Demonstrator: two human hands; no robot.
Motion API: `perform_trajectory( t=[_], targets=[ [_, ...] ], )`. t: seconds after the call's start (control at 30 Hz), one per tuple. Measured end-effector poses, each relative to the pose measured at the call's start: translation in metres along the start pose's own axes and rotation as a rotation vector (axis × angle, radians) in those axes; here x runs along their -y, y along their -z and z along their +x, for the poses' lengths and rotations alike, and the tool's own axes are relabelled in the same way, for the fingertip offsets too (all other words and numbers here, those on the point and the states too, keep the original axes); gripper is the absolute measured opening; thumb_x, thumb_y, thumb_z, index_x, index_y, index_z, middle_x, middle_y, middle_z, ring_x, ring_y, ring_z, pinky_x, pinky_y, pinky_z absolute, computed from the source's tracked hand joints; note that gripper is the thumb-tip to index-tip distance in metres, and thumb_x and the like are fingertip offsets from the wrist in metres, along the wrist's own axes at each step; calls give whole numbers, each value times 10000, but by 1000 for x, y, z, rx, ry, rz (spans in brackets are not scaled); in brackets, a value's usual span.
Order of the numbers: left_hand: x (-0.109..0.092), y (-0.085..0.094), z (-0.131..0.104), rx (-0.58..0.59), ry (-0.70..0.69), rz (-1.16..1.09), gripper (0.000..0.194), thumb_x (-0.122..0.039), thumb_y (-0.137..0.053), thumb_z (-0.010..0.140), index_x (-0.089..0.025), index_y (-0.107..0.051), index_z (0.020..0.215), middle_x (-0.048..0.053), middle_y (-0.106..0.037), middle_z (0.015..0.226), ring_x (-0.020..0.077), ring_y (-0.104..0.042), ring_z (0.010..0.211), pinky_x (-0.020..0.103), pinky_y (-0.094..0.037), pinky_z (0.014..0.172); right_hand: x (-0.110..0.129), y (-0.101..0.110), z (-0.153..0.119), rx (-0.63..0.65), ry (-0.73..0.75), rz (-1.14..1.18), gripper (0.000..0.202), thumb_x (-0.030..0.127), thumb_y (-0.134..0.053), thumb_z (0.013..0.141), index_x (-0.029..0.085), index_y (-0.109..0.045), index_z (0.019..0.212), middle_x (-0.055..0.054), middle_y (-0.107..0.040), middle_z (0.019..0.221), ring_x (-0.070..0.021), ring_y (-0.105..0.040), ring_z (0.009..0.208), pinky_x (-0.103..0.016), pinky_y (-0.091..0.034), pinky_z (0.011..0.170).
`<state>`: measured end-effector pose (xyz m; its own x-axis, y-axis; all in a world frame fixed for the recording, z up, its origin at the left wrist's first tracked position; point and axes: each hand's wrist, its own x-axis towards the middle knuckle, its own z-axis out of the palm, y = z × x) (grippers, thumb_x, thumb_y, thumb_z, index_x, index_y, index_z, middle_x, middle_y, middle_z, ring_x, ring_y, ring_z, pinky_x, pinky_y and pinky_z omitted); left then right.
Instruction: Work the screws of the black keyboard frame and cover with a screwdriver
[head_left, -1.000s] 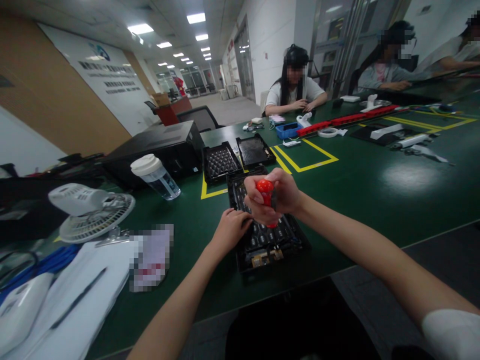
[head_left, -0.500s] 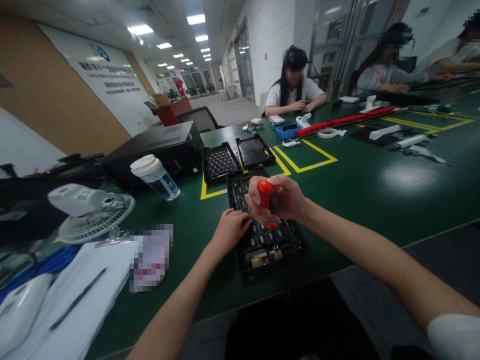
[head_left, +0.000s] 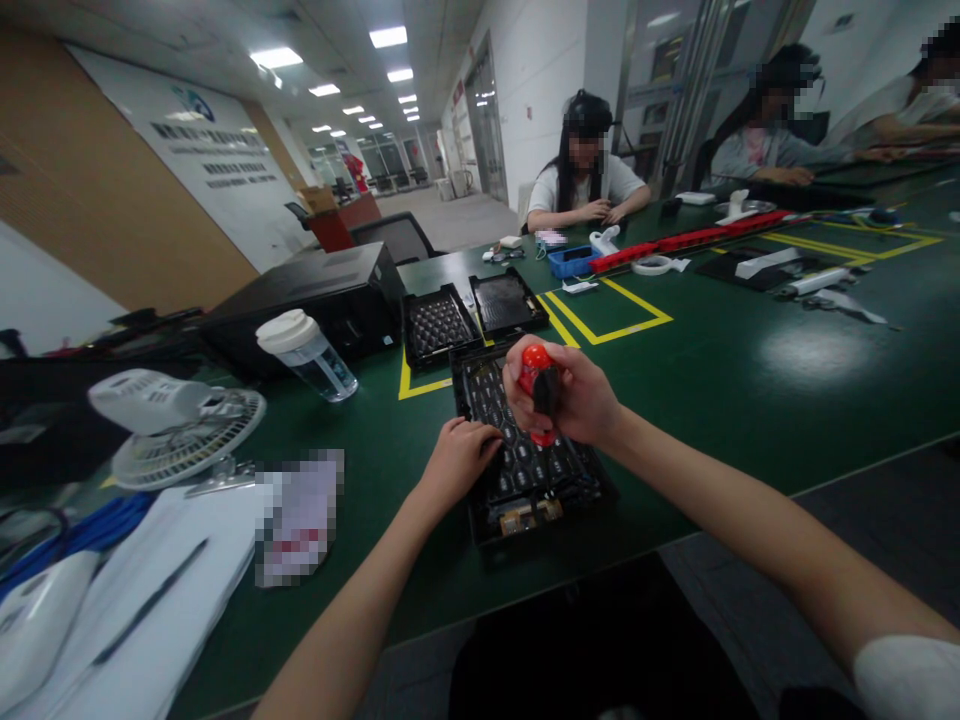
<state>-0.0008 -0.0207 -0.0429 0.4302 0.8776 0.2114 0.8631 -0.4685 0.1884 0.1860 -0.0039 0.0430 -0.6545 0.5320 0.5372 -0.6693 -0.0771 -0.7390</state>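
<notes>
A black tray with rows of dark oval cells lies on the green table in front of me. Over its right half, my right hand is wrapped round a red and black tool handle; the tool's lower tip is hidden. My left hand rests on the tray's left edge, fingers bent over it, and whether the fingertips hold anything is hidden. Beyond the tray stand two more black trays, one with a bumpy surface and one smoother.
To the left are a lidded bottle, a white fan, papers with a pen, and a black computer case. Across the table a person sits behind a blue box and a long red strip.
My right hand has shifted slightly right and turned, showing more of the handle's black part. My left hand has stayed at the tray's edge.
</notes>
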Motion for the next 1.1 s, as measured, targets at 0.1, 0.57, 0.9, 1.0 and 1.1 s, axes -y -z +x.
perform_trajectory(
  t=[0.1,0.57,0.9,1.0,1.1],
  targets=[
    [-1,0,0,5,-1,9,187,-249,-505,872,-240,-650,991,11,-706,963,183,-620,910,402,-310,1007,0,-5,-3,-36,17,-41,286,379,-309,897,172,-503,864,34,-494,590,-63,-425,394,-185,-350,385],
    [-1,0,-1,-30,-19,26,148,-242,-513,861,-214,-650,908,30,-701,902,189,-624,872,397,-361,973,-8,-24,-9,-196,100,-207,276,411,-400,899,160,-513,899,29,-528,619,-45,-437,386,-171,-302,368],
    [-4,3,-1,-13,-10,37,141,-235,-515,855,-219,-655,871,30,-702,906,191,-621,863,400,-372,961,-10,-34,-13,-311,134,-299,258,420,-431,903,180,-524,891,30,-513,655,-37,-416,392,-173,-288,363],
    [-5,4,-2,-11,-2,33,140,-235,-516,854,-215,-652,877,31,-703,897,195,-621,867,406,-377,953,-10,-38,-14,-330,163,-322,243,398,-435,911,176,-532,890,32,-499,643,-37,-424,408,-173,-298,376],
    [-6,5,-2,-7,3,32,138,-229,-518,851,-214,-651,886,34,-703,897,200,-620,875,410,-378,948,-11,-42,-15,-367,188,-358,235,394,-439,912,179,-532,891,35,-489,638,-39,-425,419,-174,-298,383]
  ],
)
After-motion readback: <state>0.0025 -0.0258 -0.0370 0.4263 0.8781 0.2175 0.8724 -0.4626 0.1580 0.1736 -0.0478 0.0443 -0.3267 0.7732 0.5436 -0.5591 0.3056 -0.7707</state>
